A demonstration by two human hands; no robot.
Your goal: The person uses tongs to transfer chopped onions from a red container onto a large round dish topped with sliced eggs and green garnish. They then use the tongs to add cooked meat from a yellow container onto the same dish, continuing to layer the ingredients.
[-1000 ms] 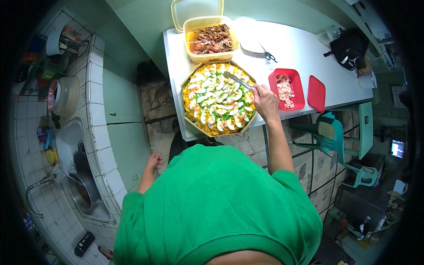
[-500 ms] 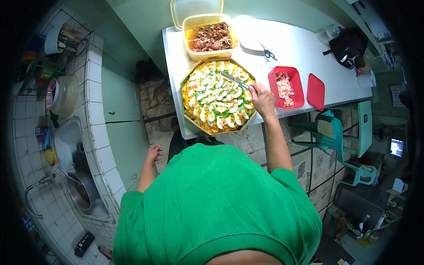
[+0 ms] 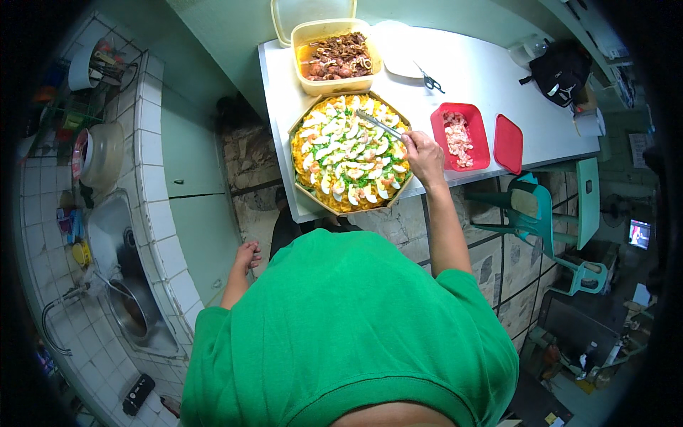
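A large round tray of yellow noodles (image 3: 350, 153) topped with egg slices and green bits sits on the white table (image 3: 469, 75). My right hand (image 3: 423, 156) rests at the tray's right rim, gripping a metal spoon (image 3: 377, 124) whose tip reaches over the food. My left hand (image 3: 247, 255) hangs at my side below the table edge, empty, fingers loosely curled. My green shirt (image 3: 348, 327) fills the lower picture.
A yellow tub of brown meat (image 3: 338, 58) stands behind the tray, its lid (image 3: 306, 11) beyond. A red box of chopped meat (image 3: 459, 135) and its red lid (image 3: 508, 142) lie right. Scissors (image 3: 429, 80), black bag (image 3: 558, 71), teal chair (image 3: 555, 220), tiled sink counter (image 3: 121, 270) on the left.
My right hand with the spoon has stayed at the tray's right rim, the spoon shifting slightly over the food. My left hand has stayed at my side.
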